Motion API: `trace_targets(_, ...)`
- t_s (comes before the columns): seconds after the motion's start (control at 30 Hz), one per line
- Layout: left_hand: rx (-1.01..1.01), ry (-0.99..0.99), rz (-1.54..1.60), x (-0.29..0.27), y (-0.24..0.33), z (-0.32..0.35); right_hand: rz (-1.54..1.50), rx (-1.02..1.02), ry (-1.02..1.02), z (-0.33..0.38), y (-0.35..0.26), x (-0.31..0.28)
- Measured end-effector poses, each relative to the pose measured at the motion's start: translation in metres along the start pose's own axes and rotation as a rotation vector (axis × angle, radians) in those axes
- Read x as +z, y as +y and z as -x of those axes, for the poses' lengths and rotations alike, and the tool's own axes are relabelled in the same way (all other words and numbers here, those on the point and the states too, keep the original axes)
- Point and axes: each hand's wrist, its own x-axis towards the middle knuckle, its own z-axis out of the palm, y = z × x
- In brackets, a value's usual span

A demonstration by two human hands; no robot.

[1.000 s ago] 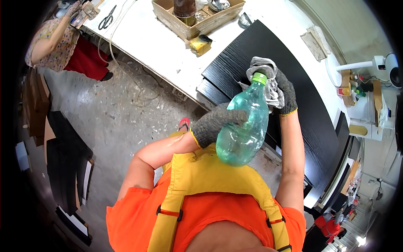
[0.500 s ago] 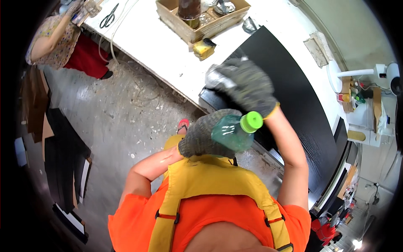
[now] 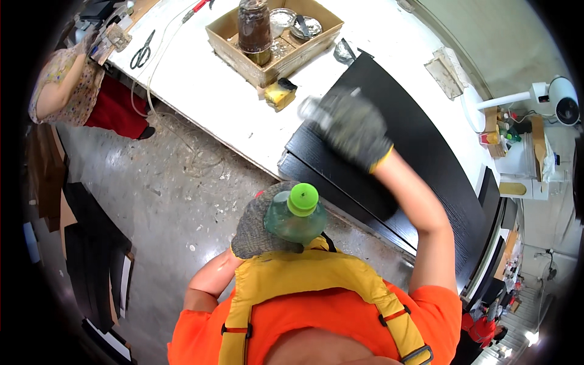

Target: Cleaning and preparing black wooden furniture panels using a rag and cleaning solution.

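Note:
My left hand [image 3: 252, 228], in a grey knitted glove, is wrapped round a translucent green bottle [image 3: 296, 224] with a bright green cap. It holds the bottle upright in front of my yellow apron. My right hand [image 3: 353, 125], in a matching glove with a yellow cuff, is over the left part of a long black wood-grain panel [image 3: 426, 158]. Motion blurs its fingers, and something whitish shows at their tips that I cannot make out. A narrower black strip [image 3: 340, 198] lies along the panel's near side, at the table edge.
On the white table [image 3: 207, 121] stand a cardboard tray [image 3: 267, 73] with a brown jar and foil-like dishes, a yellow-and-black block [image 3: 280, 95] and scissors [image 3: 143, 52]. A white-armed device [image 3: 547, 100] stands right. Another person [image 3: 67, 91] works far left; black boards [image 3: 91, 261] lean lower left.
My left hand has moved left and down with the bottle, which now stands more upright. My right hand has shifted slightly left over the panel. The view has turned a little.

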Motion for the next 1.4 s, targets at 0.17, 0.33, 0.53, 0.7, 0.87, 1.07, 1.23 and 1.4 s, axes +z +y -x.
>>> trace_targets(0.17,0.033,-0.033,0.047,-0.021,0.008,-0.004,-0.047,0.122,-0.016,-0.022,0.033,0.004)
trace_targets(0.33,0.075,0.046,0.093,-0.019,0.022,-0.028,0.031,0.567,0.232,-0.059,0.154,0.015)
trace_targets(0.53,0.318,0.148,0.176,-0.017,0.04,-0.068,0.011,0.632,0.089,-0.013,0.15,0.016)
trace_targets(0.7,0.227,0.223,-0.425,-0.034,0.053,-0.107,0.146,0.904,0.199,0.188,0.196,-0.036)
trace_targets(0.87,0.277,0.125,0.013,-0.012,0.063,-0.159,0.244,1.209,-0.075,0.269,0.207,-0.079)
trace_targets(1.07,0.465,0.006,0.02,0.09,0.105,-0.24,0.081,0.932,0.103,0.151,0.183,-0.035)
trace_targets(1.23,0.467,-0.009,0.114,0.171,0.114,-0.283,0.135,1.074,0.194,0.272,0.22,-0.042)
trace_targets(1.4,0.617,0.029,-0.073,0.221,0.102,-0.298,0.491,1.543,0.114,0.489,0.285,-0.063)
